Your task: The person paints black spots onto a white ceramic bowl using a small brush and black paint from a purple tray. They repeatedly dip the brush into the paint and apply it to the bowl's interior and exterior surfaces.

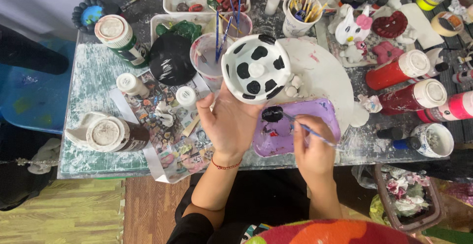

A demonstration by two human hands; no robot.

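My left hand (227,124) holds up a white ceramic bowl with black spots (255,68), its underside turned toward me, over the table's middle. A thin blue paintbrush (308,130) is pinched in my right hand (314,148), with its tip at a blob of black paint (272,113) on a purple palette tray (315,115). The palette lies just right of my left hand. A red string bracelet is on my left wrist.
A cup of cloudy water with brushes (209,57) stands left of the bowl. Paint bottles: red ones (398,69) at right, green (119,35) and brown (116,134) at left. A brush cup (298,15), small figurines (352,27) and a black disc (171,59) crowd the back. A bin (411,199) is at lower right.
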